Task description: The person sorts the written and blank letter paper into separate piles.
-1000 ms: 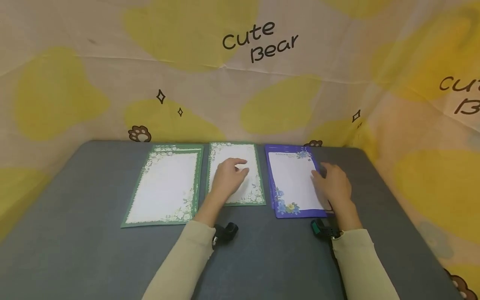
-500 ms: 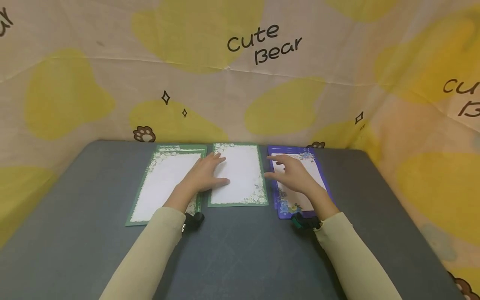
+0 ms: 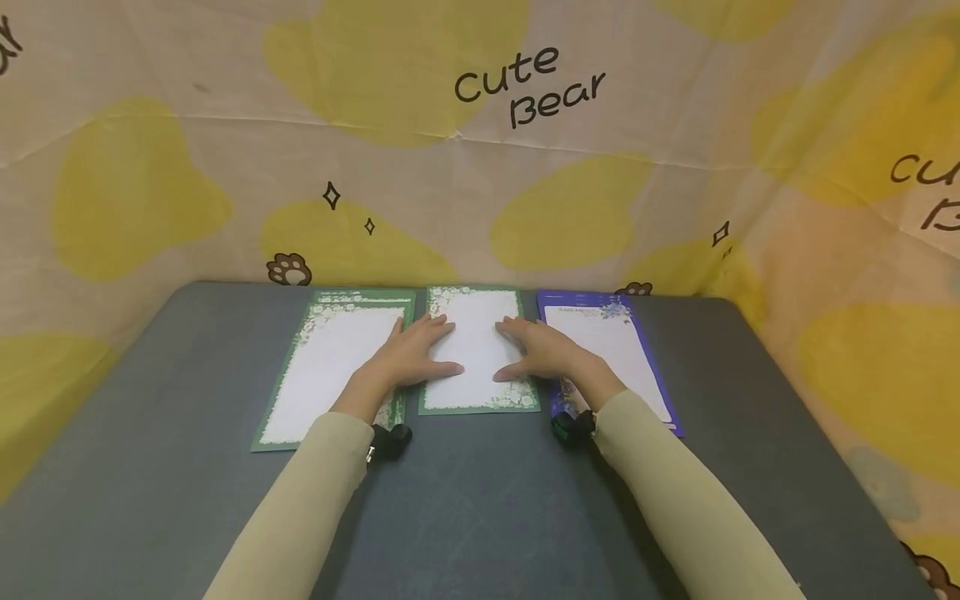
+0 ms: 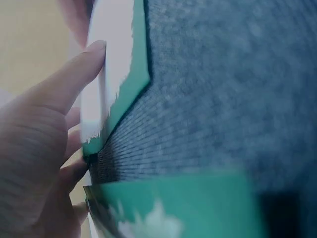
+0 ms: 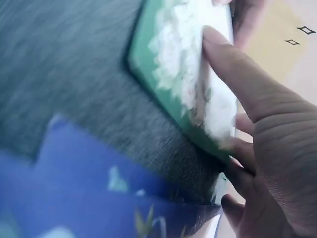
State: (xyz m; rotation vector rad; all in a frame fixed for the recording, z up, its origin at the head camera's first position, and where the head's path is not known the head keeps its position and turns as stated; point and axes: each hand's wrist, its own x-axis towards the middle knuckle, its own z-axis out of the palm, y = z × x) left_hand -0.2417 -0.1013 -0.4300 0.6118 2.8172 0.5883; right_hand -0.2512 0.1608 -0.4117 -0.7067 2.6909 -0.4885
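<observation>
A green-bordered sheet (image 3: 474, 342) with white flowers lies flat in the middle of the head view. My left hand (image 3: 407, 352) is over its left side, thumb spread away from the fingers. Over the right side is my right hand (image 3: 551, 352), its thumb and fingers likewise apart. In the left wrist view, the thumb of the left hand (image 4: 44, 114) lies at the sheet's white face. The right wrist view has the right thumb (image 5: 242, 69) over the same sheet; whether it touches cannot be told. Neither hand has its fingers curled round anything.
At the left, overlapping green-bordered sheets (image 3: 322, 375) lie partly under the left forearm. Overlapping purple-bordered sheets (image 3: 630, 358) with blue flowers lie at the right. All rest on a grey table (image 3: 480, 500), with a patterned cloth (image 3: 420, 200) hanging behind it.
My left hand has moved left from above the middle sheet to its left side. The right hand has come left from the purple sheets to the middle sheet's right side.
</observation>
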